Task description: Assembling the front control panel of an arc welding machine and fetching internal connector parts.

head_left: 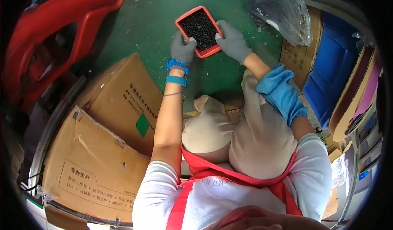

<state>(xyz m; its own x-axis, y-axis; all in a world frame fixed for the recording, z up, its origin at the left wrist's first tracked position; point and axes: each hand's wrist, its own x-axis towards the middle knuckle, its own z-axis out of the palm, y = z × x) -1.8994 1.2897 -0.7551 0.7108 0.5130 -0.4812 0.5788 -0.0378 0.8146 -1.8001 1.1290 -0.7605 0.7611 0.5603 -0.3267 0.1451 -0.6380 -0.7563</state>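
Between my two gloved hands is a red plastic bin (209,51), held out over the green floor. Many small black parts (199,27) fill it; they are too small to name. My left hand (182,49), in a grey glove, grips the bin's left side with the thumb over the rim. On the opposite side my right hand (232,42), gloved the same way, closes on the wall, its thumb also at the rim. A blue coiled wrist strap (177,66) circles my left wrist. A blue sleeve cover (282,92) is bunched on my right forearm.
Cardboard boxes (123,95) stand close on my left. Red plastic frames (67,15) rise at the far left. To the right are a clear plastic bag (282,13), another carton (298,60) and a blue sheet-like panel (333,58). Green floor (151,9) lies beneath the bin.
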